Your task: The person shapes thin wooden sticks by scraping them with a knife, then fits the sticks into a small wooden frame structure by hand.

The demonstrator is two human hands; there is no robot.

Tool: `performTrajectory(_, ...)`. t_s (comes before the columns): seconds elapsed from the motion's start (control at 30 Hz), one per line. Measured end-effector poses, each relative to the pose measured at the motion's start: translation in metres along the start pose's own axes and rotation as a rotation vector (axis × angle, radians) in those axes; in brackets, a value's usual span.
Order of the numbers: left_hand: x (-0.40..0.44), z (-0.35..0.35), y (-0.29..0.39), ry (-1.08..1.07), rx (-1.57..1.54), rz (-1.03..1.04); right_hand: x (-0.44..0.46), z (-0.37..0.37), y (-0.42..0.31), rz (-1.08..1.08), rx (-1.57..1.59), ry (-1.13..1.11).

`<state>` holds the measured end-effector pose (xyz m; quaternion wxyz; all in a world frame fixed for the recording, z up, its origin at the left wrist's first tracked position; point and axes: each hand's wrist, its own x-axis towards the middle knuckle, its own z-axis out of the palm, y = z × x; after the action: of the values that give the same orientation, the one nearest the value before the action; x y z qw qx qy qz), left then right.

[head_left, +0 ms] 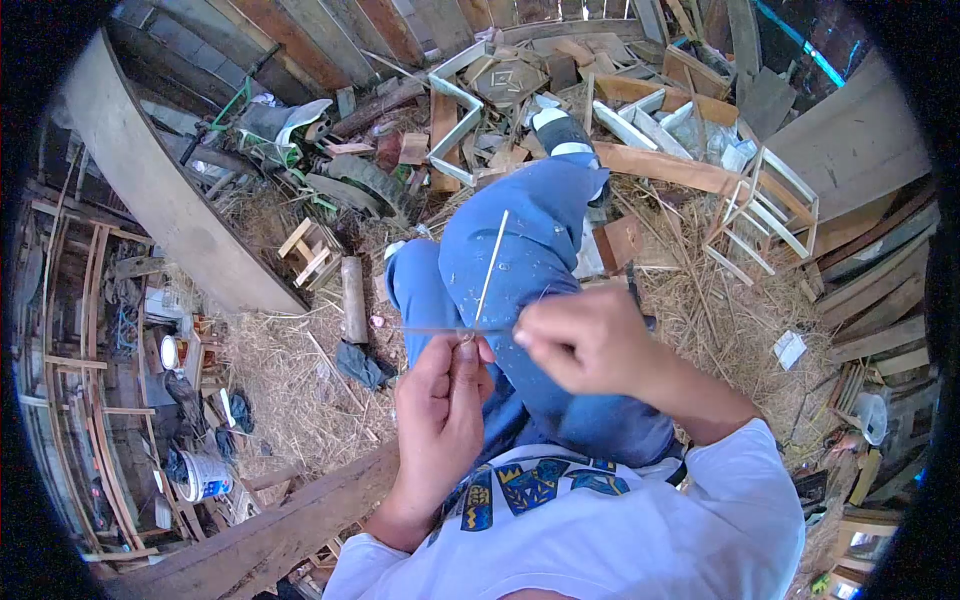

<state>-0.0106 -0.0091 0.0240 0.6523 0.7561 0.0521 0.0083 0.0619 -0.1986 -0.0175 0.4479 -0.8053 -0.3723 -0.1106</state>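
Note:
A thin pale wooden stick (492, 265) stands up from the fingertips of my left hand (447, 385), which is pinched round its lower end above my lap. My right hand (580, 340) is closed, just right of the left hand and partly blurred. A thin dark blade-like tool (430, 330) runs sideways from the right hand's fingers across the stick's base. Its handle is hidden in the right fist. Beneath both hands are my blue trouser legs (515, 240).
Straw and wood scraps (710, 320) cover the ground. A curved board (170, 190) leans at the left, and a log piece (354, 300) stands near my knee. White wooden frames (765, 210) lie at the upper right. A white bucket (205, 477) is at the lower left.

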Motion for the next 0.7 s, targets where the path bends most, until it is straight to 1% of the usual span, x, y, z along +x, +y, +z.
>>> performTrajectory(0.07, 0.001, -0.002, -0.002, 0.0, 0.004, 0.005, 0.0, 0.003, 0.002, 0.008, 0.043, 0.047)
performTrajectory(0.13, 0.001, -0.004, 0.001, -0.033, -0.011, -0.029, 0.008, -0.006, 0.012, 0.195, 0.049, 0.206)
performTrajectory(0.17, 0.001, 0.0, 0.002, -0.029, -0.016, -0.027, 0.009, -0.006, 0.014, 0.171, 0.013, 0.218)
performTrajectory(0.2, 0.001, 0.004, 0.004, 0.007, -0.057, -0.036, 0.008, -0.004, 0.01, 0.166, 0.012, 0.216)
performTrajectory(0.27, 0.001, 0.003, 0.005, 0.037, -0.091, -0.048, 0.0, 0.004, -0.004, 0.016, 0.001, 0.023)
performTrajectory(0.33, 0.001, -0.004, 0.003, -0.027, -0.03, -0.029, 0.005, -0.002, 0.002, -0.004, -0.041, 0.034)
performTrajectory(0.4, -0.001, -0.002, 0.004, -0.027, -0.042, -0.044, 0.012, -0.009, 0.015, 0.13, -0.02, 0.206)
performTrajectory(0.47, -0.001, -0.002, 0.003, -0.023, -0.045, -0.048, 0.006, -0.003, 0.006, 0.145, -0.036, 0.172)
performTrajectory(0.53, -0.001, -0.001, -0.003, -0.014, -0.065, -0.014, 0.002, 0.003, -0.003, -0.001, 0.004, 0.014)
performTrajectory(0.57, -0.001, -0.003, -0.002, -0.017, -0.064, -0.017, 0.002, 0.0, 0.0, -0.013, -0.035, 0.03)
performTrajectory(0.6, 0.0, -0.005, 0.0, -0.033, -0.034, -0.024, 0.004, -0.002, 0.005, -0.009, -0.034, 0.027)
performTrajectory(0.67, -0.001, -0.004, 0.0, -0.045, -0.009, -0.027, 0.011, -0.006, 0.014, 0.157, -0.003, 0.187)
performTrajectory(0.7, -0.001, -0.002, 0.0, -0.036, -0.039, -0.037, 0.007, -0.003, 0.01, 0.166, 0.03, 0.113)
